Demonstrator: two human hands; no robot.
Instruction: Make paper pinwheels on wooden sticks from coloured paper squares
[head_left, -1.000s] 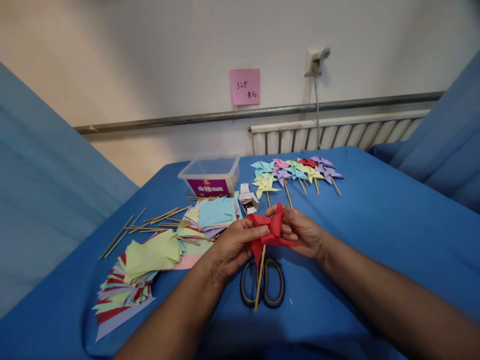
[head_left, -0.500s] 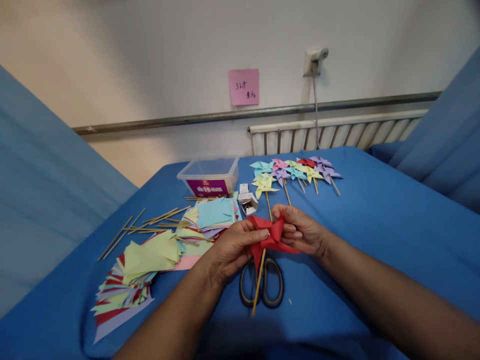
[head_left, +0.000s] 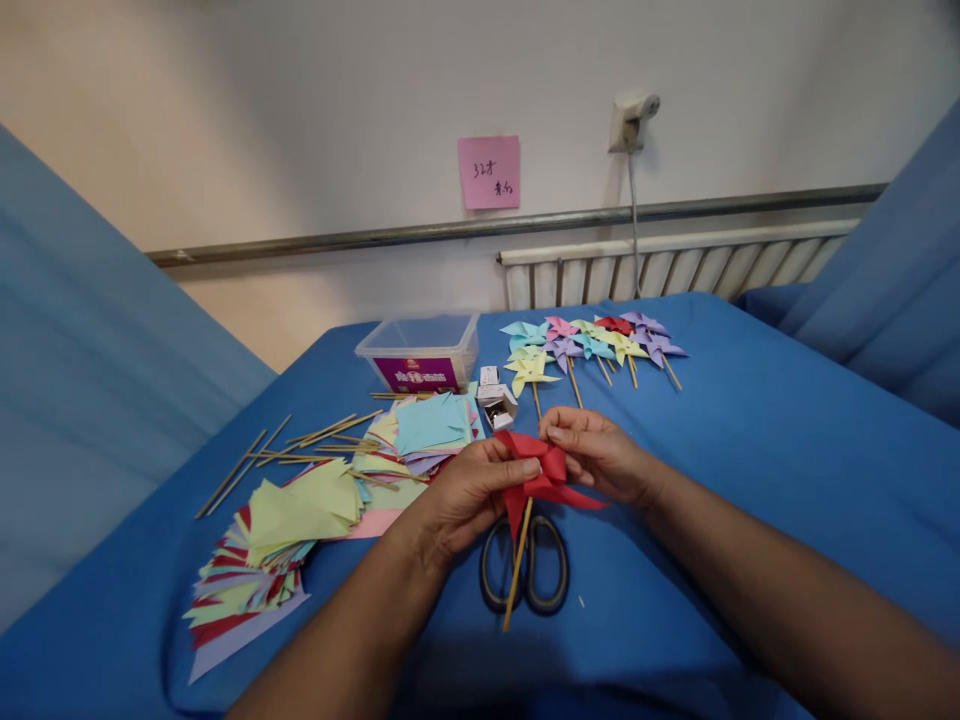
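Observation:
A red paper pinwheel on a thin wooden stick is held up between both hands over the table. My left hand is closed on it, the thumb pressing at the pinwheel's centre. On the other side my right hand pinches one of its red blades between thumb and fingers. Black-handled scissors lie on the cloth just below, behind the stick; their blades are hidden under the hands and the paper.
Left of the hands lie fanned coloured paper sheets, blue paper pieces and loose sticks. Behind stand a clear plastic box and a small open carton. Several finished pinwheels rest at the back of the blue-covered table.
My right hand has shifted slightly left, and the upright red blade it held is now folded down toward the centre. The left hand keeps its hold.

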